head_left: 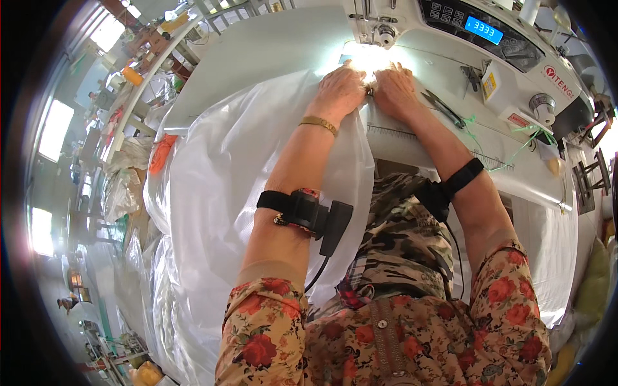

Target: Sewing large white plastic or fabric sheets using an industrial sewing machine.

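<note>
Under the bright lamp of a sewing machine (385,35), both my hands are close together at the needle area. My left hand (338,90) is bent over the top of a thin, shiny white sheet (238,141), its fingers closed on it. Beside it, my right hand (394,90) has curled fingers closed at the sheet's upper right edge. Glare washes out the fingertips and the spot beneath the needle. The sheet spreads left over the table and hangs down past its front, along my left arm.
Black-handled scissors (445,109) lie right of my right hand, with green threads (476,132) near them. A ruler scale (393,131) runs along the table's front. The machine's control panel (483,31) is at the upper right. Clear plastic sheeting (125,199) is heaped at the left.
</note>
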A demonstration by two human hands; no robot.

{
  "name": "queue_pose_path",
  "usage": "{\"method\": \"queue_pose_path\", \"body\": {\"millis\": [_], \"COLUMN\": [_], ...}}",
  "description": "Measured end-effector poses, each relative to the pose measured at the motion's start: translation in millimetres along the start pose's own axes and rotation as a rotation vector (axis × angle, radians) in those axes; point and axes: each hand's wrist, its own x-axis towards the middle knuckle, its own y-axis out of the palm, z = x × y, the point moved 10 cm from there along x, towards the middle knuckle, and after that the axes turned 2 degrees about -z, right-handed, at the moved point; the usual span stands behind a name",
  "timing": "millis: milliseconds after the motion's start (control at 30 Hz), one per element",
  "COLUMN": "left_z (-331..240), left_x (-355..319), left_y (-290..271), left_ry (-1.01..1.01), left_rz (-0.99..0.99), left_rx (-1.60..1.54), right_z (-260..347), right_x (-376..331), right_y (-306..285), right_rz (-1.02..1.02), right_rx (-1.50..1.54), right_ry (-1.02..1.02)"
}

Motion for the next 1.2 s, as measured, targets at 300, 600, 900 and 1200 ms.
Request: {"method": "queue_pose_path", "body": {"millis": [300,600,900,1200], "left_z": [5.7,12.0,-75.4,-81.2], "left_x": [2.8,-10.5,-206.4,-301.5], "left_y": [-8.3,-18.0,-81.6,-91.4], "left_ry": [0.044,0.06,-0.096,-0.143], "left_rz": [-0.147,-0.136,-0.009,-0.12], "left_rx": [-0.067,-0.076,-0.499,0.003], "right_z": [-6.2,6.9,59.0,123.8], "right_x": [9.8,-28.1,-201.2,-273.0], "right_y": [17.8,2.3,-101.9,-2.5], "right_rz": [0.163,0.072,-0.375,0.503], "right_rx": [-0.008,0.073,0.557,1.482], "right_ry": [0.077,0.013,-0.284,0.329]}}
